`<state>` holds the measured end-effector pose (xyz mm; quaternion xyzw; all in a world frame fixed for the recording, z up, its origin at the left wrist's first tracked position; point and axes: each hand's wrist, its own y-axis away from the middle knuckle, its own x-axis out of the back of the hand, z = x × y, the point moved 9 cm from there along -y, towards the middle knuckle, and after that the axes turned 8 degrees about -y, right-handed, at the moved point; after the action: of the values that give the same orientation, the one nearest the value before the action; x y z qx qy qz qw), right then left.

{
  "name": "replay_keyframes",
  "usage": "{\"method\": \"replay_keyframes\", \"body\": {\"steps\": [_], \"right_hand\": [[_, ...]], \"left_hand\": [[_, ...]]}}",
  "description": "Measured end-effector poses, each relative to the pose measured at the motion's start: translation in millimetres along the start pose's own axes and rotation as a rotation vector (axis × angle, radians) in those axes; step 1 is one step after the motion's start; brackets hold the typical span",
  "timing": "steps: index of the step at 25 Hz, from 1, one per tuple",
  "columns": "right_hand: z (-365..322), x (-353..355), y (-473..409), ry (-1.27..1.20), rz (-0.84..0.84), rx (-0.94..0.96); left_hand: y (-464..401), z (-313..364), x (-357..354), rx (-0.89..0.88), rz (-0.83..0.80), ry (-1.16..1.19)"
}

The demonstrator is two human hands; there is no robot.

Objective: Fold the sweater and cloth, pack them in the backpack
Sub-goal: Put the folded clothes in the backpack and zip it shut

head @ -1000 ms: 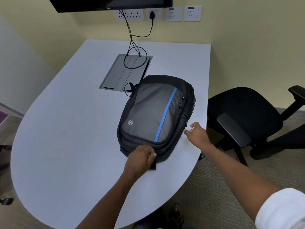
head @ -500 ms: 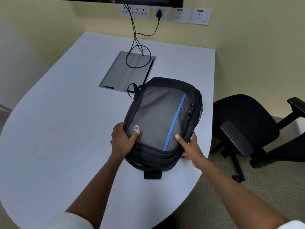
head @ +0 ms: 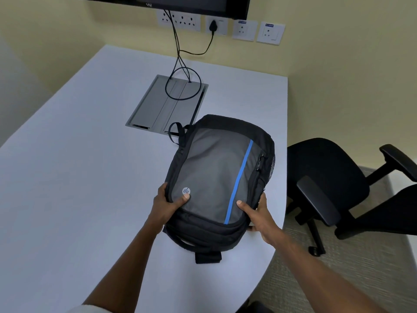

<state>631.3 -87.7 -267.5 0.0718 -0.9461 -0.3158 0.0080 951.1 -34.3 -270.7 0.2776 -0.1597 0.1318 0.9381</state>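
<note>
Head view, nearest first: the left hand (head: 165,205) grips the near left corner of the backpack (head: 216,177), thumb on the grey front panel beside the round logo, fingers curled round the side. The right hand (head: 257,214) grips the near right corner, thumb beside the blue stripe (head: 239,181). The backpack lies front up and zipped on the white table (head: 67,177), near its right edge. Behind it sits a grey cable hatch (head: 164,105) with looping black cables (head: 180,64). An office chair (head: 338,188) stands to the right. Wall sockets (head: 246,30) and a screen (head: 180,3) are farthest.
</note>
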Motion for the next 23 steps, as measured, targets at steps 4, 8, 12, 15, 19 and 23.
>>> {"method": "replay_keyframes", "body": {"steps": [4, 8, 12, 15, 19, 23], "right_hand": [[-9, 11, -18, 0.039, -0.005, 0.007], [-25, 28, -41, 0.063, -0.022, -0.013], [-44, 49, -73, 0.072, -0.03, -0.017], [-64, 63, -98, 0.062, -0.044, -0.007], [-95, 85, -143, 0.076, -0.059, -0.01], [-129, 101, -194, 0.094, -0.063, 0.003]], "left_hand": [[-3, 19, -8, -0.086, 0.018, 0.001], [-13, 38, -26, -0.1, 0.034, -0.033], [-33, 57, -47, -0.094, 0.065, -0.05], [-52, 78, -64, -0.106, 0.092, -0.059], [-91, 109, -87, -0.089, 0.101, -0.076], [-136, 137, -104, -0.07, 0.114, -0.062]]}}
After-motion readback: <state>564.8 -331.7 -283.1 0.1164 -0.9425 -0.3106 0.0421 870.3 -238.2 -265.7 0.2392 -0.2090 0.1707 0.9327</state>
